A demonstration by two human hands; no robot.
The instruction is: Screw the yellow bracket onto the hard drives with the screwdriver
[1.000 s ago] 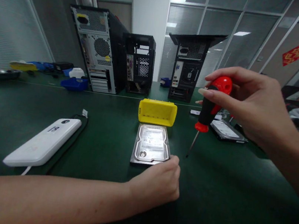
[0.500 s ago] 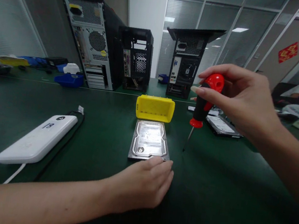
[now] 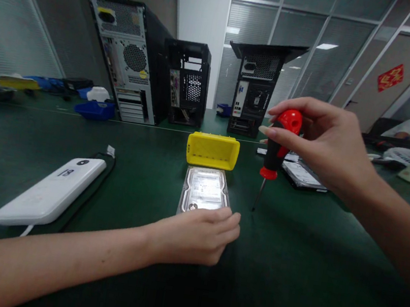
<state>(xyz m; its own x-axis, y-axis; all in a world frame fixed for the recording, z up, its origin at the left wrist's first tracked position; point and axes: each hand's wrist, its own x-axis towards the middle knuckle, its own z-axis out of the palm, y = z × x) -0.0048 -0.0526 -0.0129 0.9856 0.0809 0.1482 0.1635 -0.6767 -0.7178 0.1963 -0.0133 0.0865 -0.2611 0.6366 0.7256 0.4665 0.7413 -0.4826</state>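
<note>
A silver hard drive (image 3: 206, 189) lies flat on the green table (image 3: 138, 189), label side up. My left hand (image 3: 196, 233) rests over its near edge and near right corner, with the fingers together and curled over the edge, so that part is hidden. In my right hand (image 3: 308, 130) is a red and black screwdriver (image 3: 276, 151), pinched by the handle. Its shaft points down, and the tip is to the right of the drive, apart from it. Directly behind the drive stands a yellow bin (image 3: 212, 151), its open side facing me.
Three computer cases (image 3: 136, 61) stand at the back. A white power bank (image 3: 53, 190) with cables lies on the left, a blue bin (image 3: 95, 109) behind it. Another hard drive (image 3: 304, 175) lies beyond my right hand. At the far right a person's arm shows.
My left hand has moved slightly up and forward, covering more of the drive's near edge. The view has shifted a little; my right hand still holds the screwdriver beside the drive.
</note>
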